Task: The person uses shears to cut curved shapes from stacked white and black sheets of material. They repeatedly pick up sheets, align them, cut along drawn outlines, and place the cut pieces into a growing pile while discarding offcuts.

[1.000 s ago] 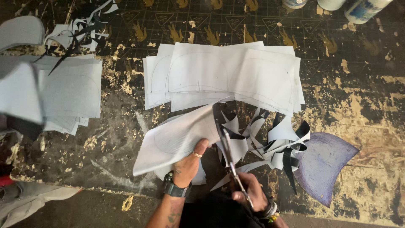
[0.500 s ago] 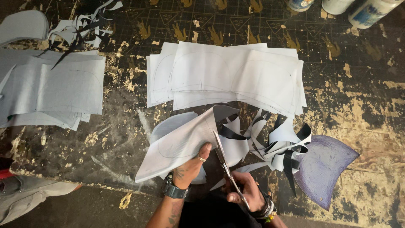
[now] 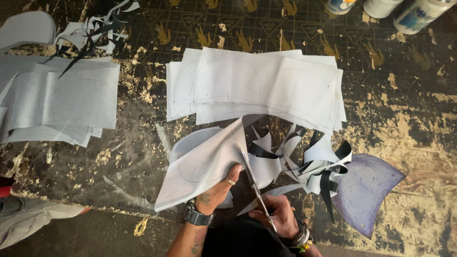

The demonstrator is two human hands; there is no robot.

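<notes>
- Scissors (image 3: 254,183) have advanced further up the grey sheet (image 3: 204,164) since a second ago.
- Left hand (image 3: 220,186) fingers pinch the sheet, lifting it taut off the worktop (image 3: 133,157) for cutting.
- Right hand (image 3: 278,216) fingers grip the scissor handles.

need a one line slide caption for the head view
Left hand holds a grey sheet while right hand cuts it with scissors.

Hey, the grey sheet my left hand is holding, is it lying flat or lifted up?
Lifted. The left hand pinches the grey sheet at its edge, tilting it off the worktable while the scissors cut along it.
</notes>
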